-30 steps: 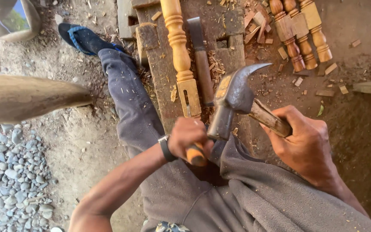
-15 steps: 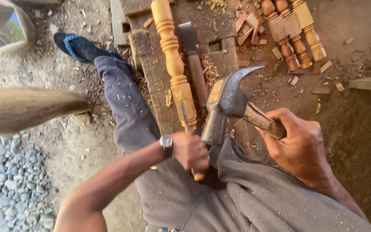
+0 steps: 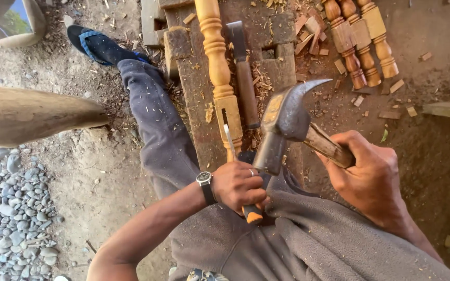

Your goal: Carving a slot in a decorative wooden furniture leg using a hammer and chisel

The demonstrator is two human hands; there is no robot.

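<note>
L hand [image 3: 238, 186] fists chisel [image 3: 230, 143] on baluster [image 3: 220, 78]; R hand [image 3: 368, 177] grips hammer [image 3: 287, 122] just above; a glancing blow could catch knuckles.

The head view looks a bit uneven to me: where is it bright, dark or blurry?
Head view: daylight brightens the gravel at left, the dirt at right lies in shade; the claw hammer in the right hand is slightly soft, the turned spindle sharp; no glare.
</note>
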